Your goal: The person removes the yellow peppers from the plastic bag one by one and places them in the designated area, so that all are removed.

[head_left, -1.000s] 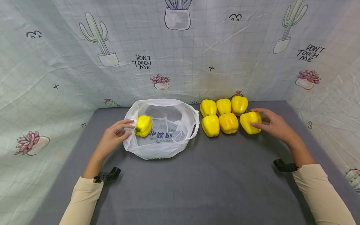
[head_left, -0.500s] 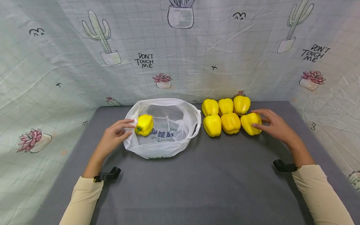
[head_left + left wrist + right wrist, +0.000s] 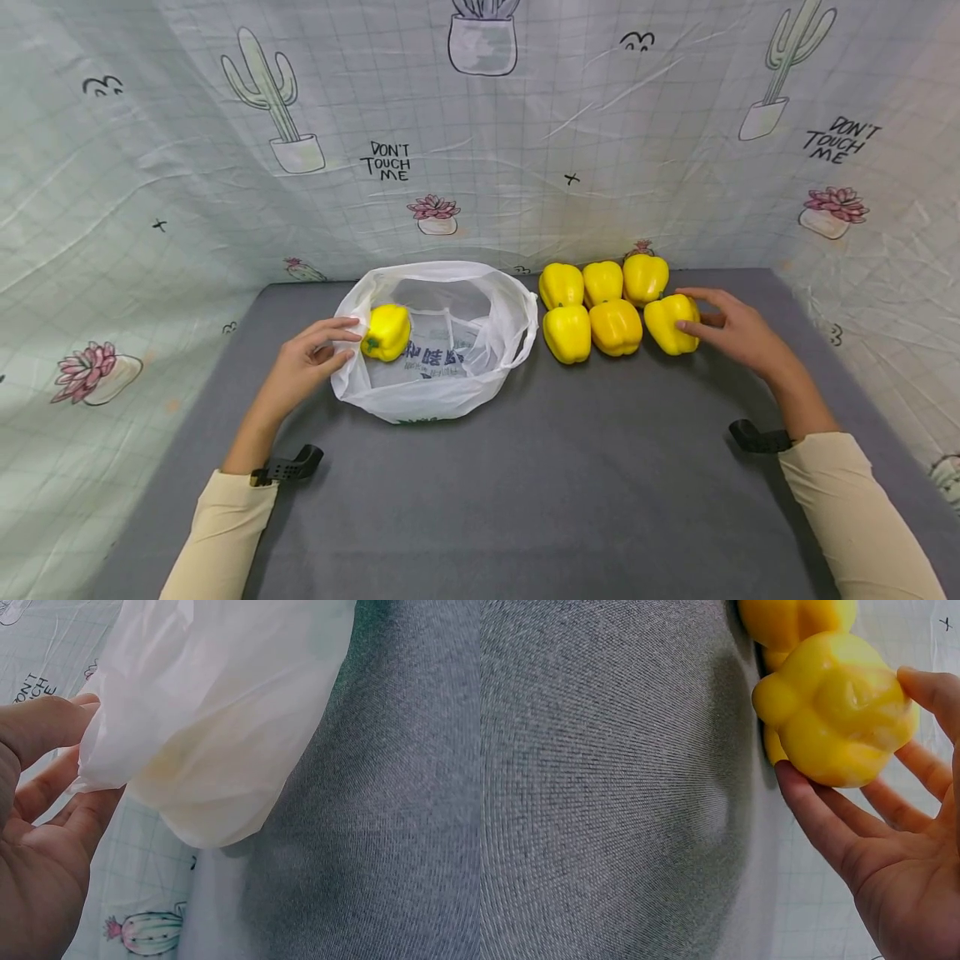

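At the left of the head view, my left hand (image 3: 303, 365) pinches the rim of a white plastic bag (image 3: 435, 402), whose mouth gapes upward. Inside the bag, by that hand, lies one yellow bell pepper (image 3: 388, 332). In the left wrist view, thumb and fingers hold the thin bag edge (image 3: 112, 761). My right hand (image 3: 738, 332) grips another yellow bell pepper (image 3: 669, 323) from its right side, at the front right end of a group. The right wrist view has the thumb on one side of this pepper (image 3: 840, 712) and the fingers on the other.
Several yellow bell peppers stand in two rows right of the bag, including a front one (image 3: 567, 335) and a back one (image 3: 645, 279). Everything rests on a grey tabletop (image 3: 480, 500). A patterned curtain (image 3: 480, 167) rises behind and at both sides.
The pepper in my right hand has tilted and risen slightly. My left hand keeps its hold on the bag. The head view has shifted a little.
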`<state>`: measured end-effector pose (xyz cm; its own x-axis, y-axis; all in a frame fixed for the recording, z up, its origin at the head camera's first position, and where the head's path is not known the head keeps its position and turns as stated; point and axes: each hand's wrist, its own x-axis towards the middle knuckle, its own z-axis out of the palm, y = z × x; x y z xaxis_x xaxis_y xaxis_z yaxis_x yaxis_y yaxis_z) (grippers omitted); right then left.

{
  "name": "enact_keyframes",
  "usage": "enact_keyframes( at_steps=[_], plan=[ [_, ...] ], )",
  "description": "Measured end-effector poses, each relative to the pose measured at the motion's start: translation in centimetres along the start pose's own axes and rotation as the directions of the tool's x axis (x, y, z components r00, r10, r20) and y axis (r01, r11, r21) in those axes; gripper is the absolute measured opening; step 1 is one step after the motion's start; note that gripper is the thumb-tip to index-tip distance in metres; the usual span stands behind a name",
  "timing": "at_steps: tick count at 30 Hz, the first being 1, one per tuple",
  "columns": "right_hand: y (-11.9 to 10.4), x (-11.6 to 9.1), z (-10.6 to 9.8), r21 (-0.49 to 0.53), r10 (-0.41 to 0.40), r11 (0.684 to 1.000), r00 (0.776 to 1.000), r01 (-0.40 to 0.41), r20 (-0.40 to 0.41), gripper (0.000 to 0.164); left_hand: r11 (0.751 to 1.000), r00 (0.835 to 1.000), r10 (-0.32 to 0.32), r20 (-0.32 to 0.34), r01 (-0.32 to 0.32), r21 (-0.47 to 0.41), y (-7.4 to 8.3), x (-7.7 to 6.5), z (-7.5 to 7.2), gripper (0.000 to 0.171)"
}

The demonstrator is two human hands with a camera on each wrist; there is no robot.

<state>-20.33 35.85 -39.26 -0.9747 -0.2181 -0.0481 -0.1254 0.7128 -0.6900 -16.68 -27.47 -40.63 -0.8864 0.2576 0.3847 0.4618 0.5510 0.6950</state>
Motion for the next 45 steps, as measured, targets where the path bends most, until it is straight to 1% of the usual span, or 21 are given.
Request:
enact_keyframes(
  at_steps=[3, 7, 14, 17, 21, 25, 31, 34, 41, 43, 45],
  plan=[
    [0.4, 0.0, 0.0, 0.015, -0.001, 1.000, 1.000, 0.001, 0.004, 0.073, 1.000, 1.000, -0.001, 0.003, 0.001, -0.002, 0.0, 0.1, 0.0, 0.025],
    [0.9, 0.1, 0.0, 0.032, -0.022, 0.999, 1.000, 0.022, 0.014, 0.071, 1.000, 1.000, -0.013, 0.010, 0.013, -0.007, 0.1, 0.3, -0.1, 0.025],
    [1.2, 0.3, 0.1, 0.121, -0.098, 0.988, 0.995, 0.095, 0.022, 0.060, 1.000, 1.000, 0.009, 0.017, -0.009, -0.021, -0.1, 0.6, 0.2, 0.026],
    [1.2, 0.4, 0.2, 0.131, -0.107, 0.986, 0.994, 0.104, 0.016, 0.056, 1.000, 1.000, 0.002, 0.018, -0.002, -0.029, -0.1, 0.5, 0.2, 0.025],
    [1.1, 0.5, 0.2, 0.147, -0.092, 0.985, 0.995, 0.086, 0.033, 0.057, 1.000, 1.000, 0.006, 0.018, -0.006, -0.022, -0.1, 0.3, 0.1, 0.026],
    [1.2, 0.8, 0.3, 0.138, -0.080, 0.988, 0.995, 0.072, 0.052, 0.059, 1.000, 1.000, 0.029, 0.009, -0.029, -0.001, -0.1, 0.1, 0.0, 0.027],
    [1.5, 1.1, 0.5, 0.110, -0.132, 0.986, 0.989, 0.124, 0.069, 0.059, 1.000, 1.000, 0.010, 0.010, -0.010, -0.005, 0.1, -0.1, -0.3, 0.025],
    [1.6, 0.9, 0.3, 0.091, -0.128, 0.988, 0.990, 0.122, 0.058, 0.059, 1.000, 1.000, 0.004, 0.021, -0.004, -0.013, 0.2, 0.0, -0.3, 0.025],
    [1.7, 0.5, 0.3, -0.004, -0.092, 0.996, 0.996, 0.092, 0.019, 0.061, 0.999, 1.000, 0.002, 0.023, -0.001, -0.048, 0.2, 0.2, -0.1, 0.025],
    [1.6, 0.4, 0.3, -0.024, -0.100, 0.995, 0.995, 0.100, 0.001, 0.060, 0.999, 1.000, -0.002, 0.026, 0.003, -0.050, 0.3, 0.2, -0.1, 0.025],
    [1.3, 0.3, 0.3, -0.047, -0.128, 0.991, 0.992, 0.127, -0.020, 0.058, 0.999, 1.000, -0.006, 0.030, 0.007, -0.052, 0.3, 0.3, -0.1, 0.024]
  ],
)
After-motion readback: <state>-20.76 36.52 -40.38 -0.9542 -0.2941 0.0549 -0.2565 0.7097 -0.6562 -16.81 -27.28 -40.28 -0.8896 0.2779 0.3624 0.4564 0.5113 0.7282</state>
